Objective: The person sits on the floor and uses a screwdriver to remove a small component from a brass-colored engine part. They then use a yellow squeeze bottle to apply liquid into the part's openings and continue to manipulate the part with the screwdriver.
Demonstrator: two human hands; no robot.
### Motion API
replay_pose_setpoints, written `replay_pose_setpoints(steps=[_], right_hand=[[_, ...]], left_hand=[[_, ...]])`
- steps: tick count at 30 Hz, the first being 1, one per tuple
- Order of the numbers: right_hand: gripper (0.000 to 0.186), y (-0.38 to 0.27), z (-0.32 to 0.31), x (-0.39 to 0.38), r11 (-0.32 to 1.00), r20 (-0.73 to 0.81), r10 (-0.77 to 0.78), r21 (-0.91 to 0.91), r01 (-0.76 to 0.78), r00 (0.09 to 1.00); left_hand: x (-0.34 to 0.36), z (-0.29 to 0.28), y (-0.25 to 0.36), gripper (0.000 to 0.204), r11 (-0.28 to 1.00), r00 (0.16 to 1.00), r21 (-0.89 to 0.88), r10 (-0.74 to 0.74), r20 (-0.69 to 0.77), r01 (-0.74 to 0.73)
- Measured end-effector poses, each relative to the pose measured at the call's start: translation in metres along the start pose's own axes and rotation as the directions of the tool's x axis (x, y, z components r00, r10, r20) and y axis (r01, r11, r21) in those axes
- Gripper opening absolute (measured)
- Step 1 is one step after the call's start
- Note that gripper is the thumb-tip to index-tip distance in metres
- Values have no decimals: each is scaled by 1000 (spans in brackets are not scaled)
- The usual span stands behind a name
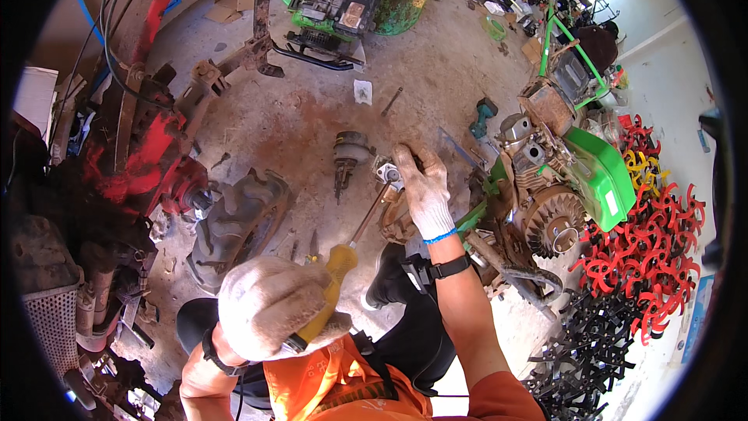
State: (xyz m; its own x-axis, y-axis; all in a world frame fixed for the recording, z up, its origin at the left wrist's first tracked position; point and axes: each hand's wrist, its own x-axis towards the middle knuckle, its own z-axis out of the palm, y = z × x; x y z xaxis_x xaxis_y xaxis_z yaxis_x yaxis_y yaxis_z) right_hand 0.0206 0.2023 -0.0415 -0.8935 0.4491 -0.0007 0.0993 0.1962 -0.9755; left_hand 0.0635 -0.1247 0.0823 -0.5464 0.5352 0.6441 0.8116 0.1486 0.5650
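Note:
My left hand [273, 308], in a white work glove, is wrapped round the yellow handle of a long screwdriver [340, 267]. Its thin shaft slants away from me, and the tip meets a small metal carburetor-like part [389, 175]. That part is gripped in the gloved fingers of my right hand [421, 185], low over the floor. Just left of it lies a round grey metal part with a dark shaft [351, 150]. A rusty brown piece [399, 222] sits beneath my right wrist. Whether the tip sits in a screw is too small to tell.
To the right stands a dismantled engine with a green tank [598, 175], beside heaped red blades [650, 253] and black ones [580, 351]. A teal power tool [483, 117] lies near it. Red machinery [136, 148] fills the left. A green machine [335, 4] stands ahead.

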Motion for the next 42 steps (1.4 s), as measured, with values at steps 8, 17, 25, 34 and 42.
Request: replay_pose_setpoints(steps=[8,17,25,34,42], right_hand=[[31,-19,3,-8,998,-9,40,44,-40,999],[27,-25,-16,-17,947,173,-234,-183,264,957],[22,-35,-18,-32,958,301,-267,-23,287,915],[20,-39,-19,-32,981,317,-194,64,184,928],[16,-35,-18,-32,946,295,-314,18,323,902]], left_hand=[[1,1,2,38,999,992,18,39,123,-41],[-37,-15,-40,61,854,679,-470,-481,-554,221],[-54,-48,-79,50,343,583,-934,-741,-332,-96],[-37,-39,-71,42,272,604,-950,-735,-308,-154],[-30,-39,-67,42,268,648,-952,-700,-299,-150]])
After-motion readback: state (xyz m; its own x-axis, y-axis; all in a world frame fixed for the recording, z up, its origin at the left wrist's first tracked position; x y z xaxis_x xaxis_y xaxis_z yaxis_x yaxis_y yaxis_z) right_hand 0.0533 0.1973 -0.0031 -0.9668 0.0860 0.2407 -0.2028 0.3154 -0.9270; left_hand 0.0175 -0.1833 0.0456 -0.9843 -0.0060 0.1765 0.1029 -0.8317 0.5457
